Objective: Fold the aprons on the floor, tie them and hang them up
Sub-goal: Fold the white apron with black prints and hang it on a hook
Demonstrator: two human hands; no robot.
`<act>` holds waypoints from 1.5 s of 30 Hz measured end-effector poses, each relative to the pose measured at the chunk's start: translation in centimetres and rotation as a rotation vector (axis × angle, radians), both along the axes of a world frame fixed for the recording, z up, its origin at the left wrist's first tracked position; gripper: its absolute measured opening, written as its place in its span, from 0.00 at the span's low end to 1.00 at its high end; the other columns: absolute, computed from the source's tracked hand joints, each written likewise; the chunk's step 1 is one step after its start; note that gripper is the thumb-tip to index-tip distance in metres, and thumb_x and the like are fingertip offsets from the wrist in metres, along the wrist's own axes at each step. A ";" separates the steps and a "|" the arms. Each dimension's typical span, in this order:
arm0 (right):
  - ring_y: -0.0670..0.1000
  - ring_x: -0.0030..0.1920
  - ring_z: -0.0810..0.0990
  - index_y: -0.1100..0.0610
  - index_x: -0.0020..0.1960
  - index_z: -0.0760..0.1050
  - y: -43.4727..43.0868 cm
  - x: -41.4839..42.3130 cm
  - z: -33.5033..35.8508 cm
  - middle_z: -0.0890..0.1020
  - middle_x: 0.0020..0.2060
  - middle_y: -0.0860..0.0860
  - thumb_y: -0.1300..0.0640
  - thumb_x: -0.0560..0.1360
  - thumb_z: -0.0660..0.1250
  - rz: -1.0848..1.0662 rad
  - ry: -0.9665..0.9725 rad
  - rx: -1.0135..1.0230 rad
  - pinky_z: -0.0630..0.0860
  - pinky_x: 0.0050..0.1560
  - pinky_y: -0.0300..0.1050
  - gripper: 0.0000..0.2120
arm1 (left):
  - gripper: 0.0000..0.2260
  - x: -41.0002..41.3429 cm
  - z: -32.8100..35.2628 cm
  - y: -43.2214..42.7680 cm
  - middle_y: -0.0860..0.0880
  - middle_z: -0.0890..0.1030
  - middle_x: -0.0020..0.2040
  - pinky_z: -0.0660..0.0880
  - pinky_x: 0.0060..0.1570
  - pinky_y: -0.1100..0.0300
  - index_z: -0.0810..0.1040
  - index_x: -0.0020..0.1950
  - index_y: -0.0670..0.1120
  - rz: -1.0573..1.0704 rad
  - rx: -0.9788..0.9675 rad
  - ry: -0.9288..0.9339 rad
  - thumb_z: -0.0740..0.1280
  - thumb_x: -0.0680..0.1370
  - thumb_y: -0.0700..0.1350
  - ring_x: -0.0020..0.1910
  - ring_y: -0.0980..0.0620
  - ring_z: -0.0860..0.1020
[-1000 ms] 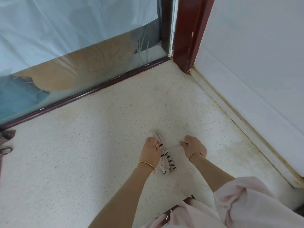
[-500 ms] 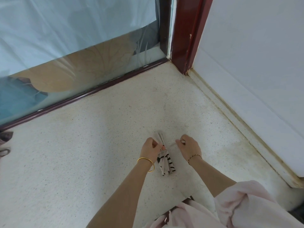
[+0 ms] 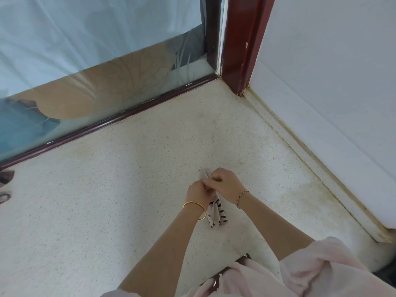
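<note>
A small folded apron [image 3: 216, 213], white with black stripes, lies as a narrow bundle on the speckled floor. My left hand [image 3: 196, 192] and my right hand [image 3: 226, 183] meet over its upper part, fingers curled and touching each other. Both pinch the apron's thin strap at the bundle's middle; the strap itself is hidden under the fingers. Only the bundle's far tip and its lower striped end show.
A glass sliding door with a dark red bottom rail [image 3: 107, 123] runs along the far side. A red door post [image 3: 240, 61] stands in the corner, and a white wall with a raised skirting [image 3: 321, 168] closes the right. A sandal [image 3: 5, 185] sits at the left edge.
My hands were apart, pulling the strap taut sideways across the bundle. They have now come together over the bundle's middle, the right hand moving left.
</note>
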State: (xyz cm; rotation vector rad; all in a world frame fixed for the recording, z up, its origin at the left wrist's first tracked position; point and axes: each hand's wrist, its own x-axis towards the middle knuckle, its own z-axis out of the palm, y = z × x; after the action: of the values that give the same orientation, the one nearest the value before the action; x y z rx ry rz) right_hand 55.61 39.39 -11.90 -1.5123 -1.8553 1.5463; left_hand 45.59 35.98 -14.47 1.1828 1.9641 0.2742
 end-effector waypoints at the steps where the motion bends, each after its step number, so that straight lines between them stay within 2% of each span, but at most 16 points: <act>1: 0.49 0.33 0.76 0.61 0.38 0.81 0.1 0.0 -0.1 0.79 0.33 0.50 0.54 0.77 0.64 -0.079 0.074 -0.084 0.72 0.32 0.33 0.15 | 0.10 -0.1 -0.1 -0.1 0.44 0.82 0.42 0.71 0.42 0.57 0.76 0.47 0.41 0.028 0.006 -0.042 0.63 0.78 0.47 0.42 0.45 0.78; 3: 0.52 0.30 0.78 0.65 0.47 0.79 0.3 0.4 -0.7 0.82 0.38 0.54 0.52 0.79 0.59 -0.273 0.223 -0.281 0.73 0.31 0.40 0.17 | 0.12 -0.4 -0.3 -0.2 0.45 0.81 0.43 0.71 0.42 0.57 0.77 0.50 0.41 0.062 0.020 -0.083 0.63 0.78 0.49 0.43 0.45 0.78; 5: 0.55 0.30 0.80 0.62 0.50 0.78 0.3 1.1 -1.7 0.83 0.42 0.56 0.54 0.77 0.57 -0.322 0.242 -0.326 0.71 0.30 0.43 0.15 | 0.10 -0.6 -0.6 -0.3 0.43 0.80 0.43 0.70 0.41 0.57 0.78 0.50 0.41 0.066 0.039 -0.089 0.62 0.78 0.47 0.43 0.45 0.78; 7: 0.56 0.29 0.80 0.59 0.54 0.76 0.1 1.4 -2.2 0.82 0.44 0.57 0.60 0.77 0.56 -0.246 0.153 -0.314 0.71 0.26 0.42 0.12 | 0.08 -0.7 -0.8 -0.4 0.45 0.79 0.42 0.70 0.39 0.59 0.78 0.48 0.41 0.064 0.061 -0.118 0.62 0.78 0.45 0.41 0.47 0.76; 10: 0.52 0.30 0.80 0.57 0.57 0.74 -0.2 1.4 -2.0 0.79 0.45 0.50 0.72 0.73 0.55 -0.087 -0.021 -0.227 0.72 0.26 0.39 0.19 | 0.06 -0.8 -0.8 -0.4 0.52 0.75 0.35 0.65 0.32 0.65 0.75 0.43 0.45 0.057 0.083 -0.133 0.61 0.79 0.42 0.37 0.52 0.73; 13: 0.52 0.36 0.80 0.58 0.55 0.77 0.0 0.8 -1.9 0.80 0.44 0.52 0.72 0.72 0.61 0.036 -0.128 -0.132 0.77 0.33 0.39 0.17 | 0.06 -0.8 -1.1 -0.3 0.51 0.75 0.36 0.63 0.31 0.65 0.74 0.44 0.45 0.059 0.093 -0.128 0.60 0.78 0.41 0.36 0.52 0.72; 17: 0.53 0.42 0.80 0.61 0.50 0.81 0.2 0.5 -2.4 0.81 0.44 0.55 0.62 0.74 0.67 0.156 -0.267 -0.009 0.79 0.46 0.45 0.07 | 0.06 -0.8 -1.4 -0.5 0.51 0.73 0.34 0.65 0.31 0.66 0.73 0.42 0.44 0.115 0.120 -0.196 0.60 0.78 0.41 0.34 0.54 0.70; 23: 0.47 0.29 0.74 0.67 0.41 0.77 -0.2 1.0 -2.2 0.77 0.35 0.54 0.64 0.76 0.62 0.190 -0.285 0.009 0.75 0.37 0.40 0.08 | 0.04 -1.2 -1.5 -0.4 0.50 0.73 0.36 0.67 0.35 0.62 0.72 0.45 0.43 0.236 0.113 -0.202 0.61 0.78 0.41 0.36 0.52 0.72; 25: 0.48 0.29 0.76 0.68 0.43 0.77 -0.3 1.0 -2.3 0.77 0.35 0.54 0.66 0.76 0.61 0.170 -0.269 0.027 0.77 0.40 0.44 0.08 | 0.07 -1.3 -1.7 -0.1 0.47 0.76 0.37 0.68 0.37 0.59 0.75 0.45 0.40 0.263 0.083 -0.187 0.62 0.78 0.43 0.38 0.49 0.74; 28: 0.53 0.38 0.77 0.61 0.45 0.74 -0.7 1.1 -2.8 0.78 0.41 0.57 0.66 0.75 0.60 0.156 -0.253 0.050 0.77 0.44 0.50 0.04 | 0.10 -1.2 -2.0 0.0 0.45 0.74 0.35 0.67 0.36 0.56 0.74 0.42 0.39 0.286 0.044 -0.134 0.63 0.77 0.45 0.37 0.48 0.73; 31: 0.49 0.38 0.71 0.55 0.47 0.70 -1.2 1.2 -3.2 0.75 0.41 0.52 0.65 0.73 0.63 0.111 -0.213 0.077 0.73 0.42 0.42 0.06 | 0.11 -1.2 -2.0 0.1 0.48 0.71 0.31 0.64 0.31 0.59 0.70 0.37 0.42 0.306 0.028 -0.117 0.64 0.76 0.46 0.33 0.50 0.69; 35: 0.49 0.41 0.72 0.57 0.48 0.74 -1.6 1.3 -3.9 0.73 0.42 0.50 0.64 0.73 0.65 0.143 -0.222 0.220 0.67 0.39 0.30 0.05 | 0.17 -1.1 -1.8 0.1 0.49 0.67 0.28 0.61 0.28 0.60 0.64 0.30 0.46 0.328 0.027 -0.106 0.67 0.75 0.45 0.28 0.52 0.64; 38: 0.45 0.39 0.71 0.58 0.48 0.76 -1.8 1.5 -4.3 0.70 0.41 0.46 0.64 0.74 0.65 0.173 -0.207 0.286 0.66 0.39 0.27 0.04 | 0.17 -1.0 -1.4 -0.2 0.47 0.69 0.28 0.62 0.28 0.61 0.65 0.27 0.46 0.336 0.062 -0.124 0.67 0.73 0.43 0.28 0.50 0.66; 40: 0.48 0.40 0.73 0.59 0.48 0.77 -1.8 1.6 -4.4 0.73 0.42 0.48 0.64 0.74 0.65 0.203 -0.217 0.348 0.69 0.40 0.30 0.04 | 0.13 -1.0 -1.2 -0.3 0.46 0.73 0.31 0.66 0.30 0.61 0.68 0.30 0.46 0.391 0.072 -0.164 0.67 0.73 0.42 0.31 0.50 0.71; 43: 0.56 0.40 0.75 0.62 0.46 0.77 -1.7 1.6 -4.4 0.75 0.42 0.56 0.64 0.73 0.65 0.230 -0.258 0.442 0.74 0.40 0.47 0.03 | 0.02 -0.7 -0.7 -0.5 0.45 0.77 0.35 0.69 0.31 0.61 0.74 0.40 0.41 0.434 0.095 -0.247 0.65 0.72 0.39 0.35 0.48 0.74; 45: 0.57 0.40 0.75 0.62 0.46 0.77 -1.6 1.5 -4.3 0.75 0.42 0.56 0.64 0.74 0.63 0.221 -0.278 0.466 0.74 0.40 0.49 0.04 | 0.06 -0.6 -0.2 -0.9 0.47 0.76 0.37 0.70 0.32 0.62 0.72 0.47 0.41 0.411 0.123 -0.298 0.65 0.71 0.38 0.36 0.49 0.74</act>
State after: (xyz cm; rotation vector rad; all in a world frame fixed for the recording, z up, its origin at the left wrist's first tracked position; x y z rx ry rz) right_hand 57.13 37.74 -16.24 -1.3868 -2.3969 0.9095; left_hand 45.04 35.11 -14.68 0.7474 1.9261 0.7485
